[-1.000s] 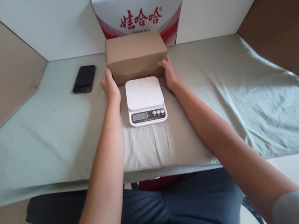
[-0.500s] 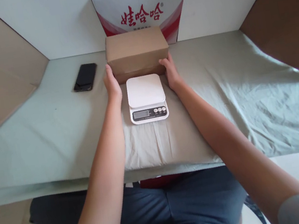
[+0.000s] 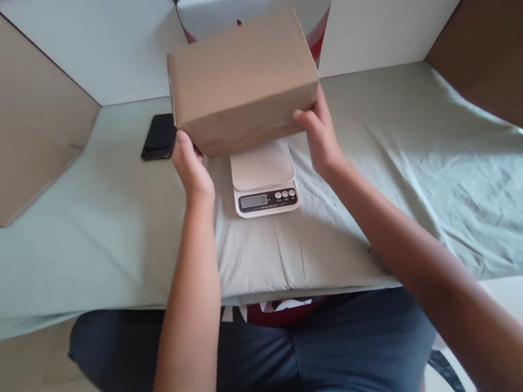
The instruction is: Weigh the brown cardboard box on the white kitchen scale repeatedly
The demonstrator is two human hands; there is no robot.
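A brown cardboard box [image 3: 243, 68] is held up off the cloth, tilted slightly with its right end higher. My left hand [image 3: 191, 164] grips its lower left end, with the thumb on the near corner and the other fingers mostly hidden. On the opposite end, my right hand [image 3: 320, 129] has its thumb against the front face and fingers round the side. Beneath the box's near edge sits a white digital kitchen scale [image 3: 262, 172]; its display and buttons face me, while the back of its platform is covered by the box.
A black smartphone [image 3: 159, 137] lies left of the box, partly covered by it. Behind stands a white and red printed carton [image 3: 254, 6]. Large cardboard panels rise at left [image 3: 3, 125] and right [image 3: 497, 43]. A wrinkled pale green cloth [image 3: 114, 247] covers the table.
Both hands have lifted the box from behind the scale and brought it up and nearer, so it now overhangs the platform. The scale stays in place; the view has shifted slightly.
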